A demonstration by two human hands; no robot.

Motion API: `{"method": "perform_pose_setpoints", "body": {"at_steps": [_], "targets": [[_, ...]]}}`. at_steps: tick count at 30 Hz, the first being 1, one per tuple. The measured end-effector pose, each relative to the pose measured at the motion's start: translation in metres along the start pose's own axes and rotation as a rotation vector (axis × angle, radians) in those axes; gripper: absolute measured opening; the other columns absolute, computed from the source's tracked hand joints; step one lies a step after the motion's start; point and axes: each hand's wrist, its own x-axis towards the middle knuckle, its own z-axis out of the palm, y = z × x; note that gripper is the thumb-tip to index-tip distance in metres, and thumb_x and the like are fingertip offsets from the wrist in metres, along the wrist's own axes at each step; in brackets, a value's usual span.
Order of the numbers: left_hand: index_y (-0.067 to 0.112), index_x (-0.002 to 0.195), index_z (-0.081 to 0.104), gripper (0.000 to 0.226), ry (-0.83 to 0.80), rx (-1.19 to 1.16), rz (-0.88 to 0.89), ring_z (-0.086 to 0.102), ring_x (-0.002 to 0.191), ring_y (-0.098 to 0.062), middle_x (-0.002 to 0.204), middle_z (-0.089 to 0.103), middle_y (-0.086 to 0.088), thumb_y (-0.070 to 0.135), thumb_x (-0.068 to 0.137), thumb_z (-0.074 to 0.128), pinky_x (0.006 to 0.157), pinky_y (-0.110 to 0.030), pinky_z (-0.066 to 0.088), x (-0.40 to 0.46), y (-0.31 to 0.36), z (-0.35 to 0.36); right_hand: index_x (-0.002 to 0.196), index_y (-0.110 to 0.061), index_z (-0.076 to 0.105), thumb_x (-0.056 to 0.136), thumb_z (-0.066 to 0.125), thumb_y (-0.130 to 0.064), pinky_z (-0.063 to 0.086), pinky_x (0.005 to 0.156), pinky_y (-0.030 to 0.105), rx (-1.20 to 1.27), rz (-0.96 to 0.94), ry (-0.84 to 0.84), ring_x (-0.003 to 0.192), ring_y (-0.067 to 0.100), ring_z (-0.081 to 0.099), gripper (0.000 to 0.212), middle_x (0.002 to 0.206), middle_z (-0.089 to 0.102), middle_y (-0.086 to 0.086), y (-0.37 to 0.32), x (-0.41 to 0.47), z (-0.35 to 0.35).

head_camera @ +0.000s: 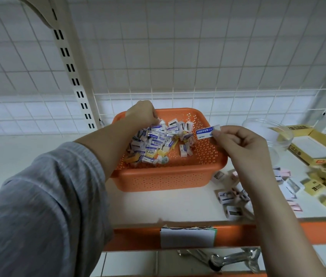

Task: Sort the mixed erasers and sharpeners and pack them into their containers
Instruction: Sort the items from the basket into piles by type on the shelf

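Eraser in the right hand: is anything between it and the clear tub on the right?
Nothing visible. The right hand pinches the eraser above the orange basket's right rim, and the clear tub stands open just beyond the hand, with only bare shelf between.

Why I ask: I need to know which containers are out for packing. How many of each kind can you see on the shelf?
Orange perforated basket: 1
Clear round tub: 1
Open yellow cardboard box: 1
Total: 3 containers in view
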Motion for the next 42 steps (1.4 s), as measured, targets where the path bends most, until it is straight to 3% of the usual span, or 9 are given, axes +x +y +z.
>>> {"method": "perform_pose_setpoints", "body": {"at_steps": [4, 8, 13, 18, 20, 25, 30, 35, 42], "targets": [[0.021, 0.094, 0.075, 0.017, 0.005, 0.000, 0.029, 0.061, 0.082, -0.009, 0.097, 0.071, 0.009, 0.031, 0.082, 0.070, 0.061, -0.025, 0.044, -0.008, -0.002, -0.009, 0.084, -0.006, 0.068, 0.083, 0.068, -0.011, 0.043, 0.055, 0.015, -0.001, -0.011, 0.023, 0.072, 0.019, 0.051, 0.005, 0.077, 0.055, 0.019, -0.001, -0.002, 0.002], [0.022, 0.090, 0.075, 0.014, 0.035, -0.046, 0.024, 0.063, 0.078, -0.008, 0.094, 0.072, 0.009, 0.031, 0.081, 0.071, 0.064, -0.026, 0.049, -0.016, -0.001, -0.019, 0.085, -0.007, 0.068, 0.084, 0.067, -0.011, 0.048, 0.064, 0.017, 0.019, -0.020, 0.048, 0.073, 0.018, 0.056, 0.004, 0.076, 0.057, 0.017, -0.002, -0.007, 0.002], [0.020, 0.089, 0.075, 0.014, 0.185, -0.160, 0.093, 0.064, 0.076, -0.009, 0.078, 0.068, 0.009, 0.031, 0.081, 0.071, 0.072, -0.033, 0.055, -0.048, 0.014, -0.036, 0.085, -0.007, 0.068, 0.084, 0.067, -0.010, 0.053, 0.083, 0.035, 0.034, -0.013, 0.101, 0.076, 0.018, 0.063, 0.004, 0.078, 0.061, 0.022, -0.003, -0.018, -0.004], [0.018, 0.089, 0.075, 0.015, 0.316, -0.313, 0.253, 0.060, 0.067, -0.002, 0.075, 0.066, 0.011, 0.029, 0.080, 0.070, 0.070, -0.027, 0.054, -0.102, 0.045, -0.039, 0.084, -0.012, 0.068, 0.085, 0.067, -0.013, 0.049, 0.057, 0.015, 0.055, -0.017, 0.211, 0.066, 0.007, 0.066, 0.001, 0.068, 0.070, 0.003, -0.006, -0.031, -0.025], [0.019, 0.088, 0.076, 0.015, 0.359, -0.353, 0.326, 0.057, 0.068, 0.001, 0.077, 0.067, 0.013, 0.030, 0.080, 0.070, 0.069, -0.017, 0.050, -0.122, 0.062, -0.037, 0.084, -0.013, 0.068, 0.084, 0.068, -0.015, 0.050, 0.058, 0.015, 0.061, -0.023, 0.240, 0.069, 0.007, 0.068, 0.002, 0.066, 0.070, 0.000, -0.008, -0.035, -0.038], [0.020, 0.082, 0.076, 0.015, 0.474, -0.365, 0.471, 0.060, 0.071, -0.010, 0.075, 0.071, 0.007, 0.031, 0.076, 0.067, 0.067, -0.030, 0.048, -0.164, 0.117, -0.017, 0.084, -0.017, 0.068, 0.085, 0.068, -0.019, 0.051, 0.062, 0.015, 0.056, -0.034, 0.294, 0.076, 0.009, 0.069, 0.001, 0.067, 0.071, -0.003, -0.011, -0.041, -0.087], [0.020, 0.083, 0.076, 0.016, 0.437, -0.238, 0.385, 0.061, 0.065, -0.012, 0.072, 0.070, 0.005, 0.033, 0.078, 0.068, 0.057, -0.021, 0.048, -0.195, 0.161, 0.038, 0.082, -0.019, 0.068, 0.084, 0.068, -0.018, 0.052, 0.063, 0.016, 0.017, -0.005, 0.261, 0.078, 0.011, 0.070, 0.002, 0.065, 0.070, -0.003, -0.007, -0.034, -0.144], [0.015, 0.068, 0.073, 0.018, 0.366, -0.131, 0.199, 0.061, 0.057, -0.021, 0.061, 0.066, 0.000, 0.029, 0.068, 0.062, 0.040, -0.031, 0.049, -0.198, 0.197, 0.087, 0.082, -0.017, 0.068, 0.084, 0.068, -0.014, 0.053, 0.068, 0.022, -0.022, 0.042, 0.169, 0.075, 0.013, 0.069, 0.003, 0.069, 0.066, 0.009, -0.003, -0.025, -0.191], [0.018, 0.104, 0.072, 0.026, 0.330, -0.257, 0.047, 0.063, 0.086, -0.024, 0.093, 0.070, -0.003, 0.025, 0.079, 0.072, 0.069, -0.035, 0.052, -0.200, 0.214, 0.096, 0.089, -0.010, 0.069, 0.082, 0.070, -0.016, 0.054, 0.078, 0.027, -0.058, 0.076, 0.103, 0.078, 0.014, 0.069, 0.009, 0.071, 0.056, 0.015, -0.001, -0.016, -0.227]]}}
